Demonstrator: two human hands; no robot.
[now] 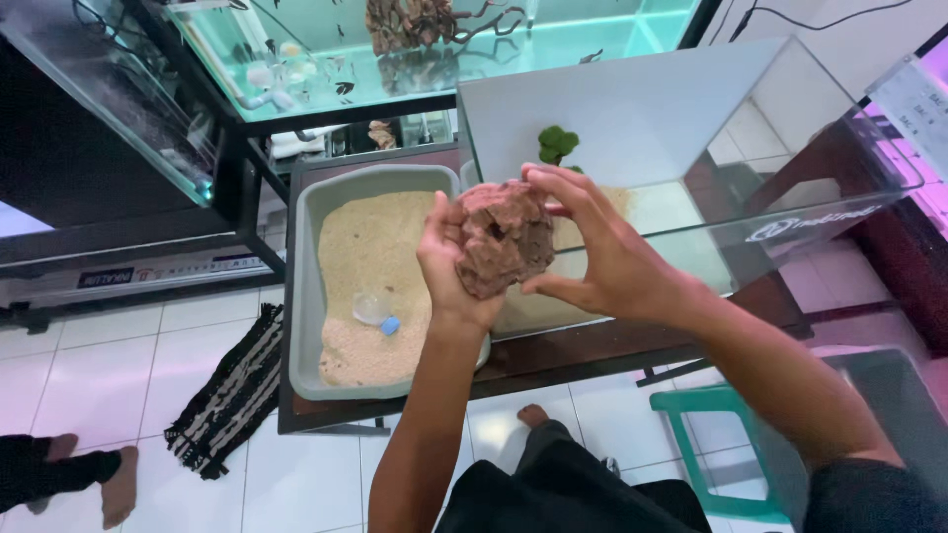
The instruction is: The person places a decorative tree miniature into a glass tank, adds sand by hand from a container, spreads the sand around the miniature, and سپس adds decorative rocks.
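White floor tiles point(118, 355) carry a striped mat point(232, 390). A green stool point(711, 444) stands beside the dark counter point(592, 345). Pink light tints the right.

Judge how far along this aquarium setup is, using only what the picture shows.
Done: pale sand already covers the floor of the glass tank, and a green plant stands in it. In hand: both hands, left and right, hold a reddish-brown rock above the rim. Left: the rock is not yet placed; the tank looks dry.

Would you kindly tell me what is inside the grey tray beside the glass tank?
The grey tray holds pale sand with a small clear cup lying on it. The left hand and brown rock cover its right edge.
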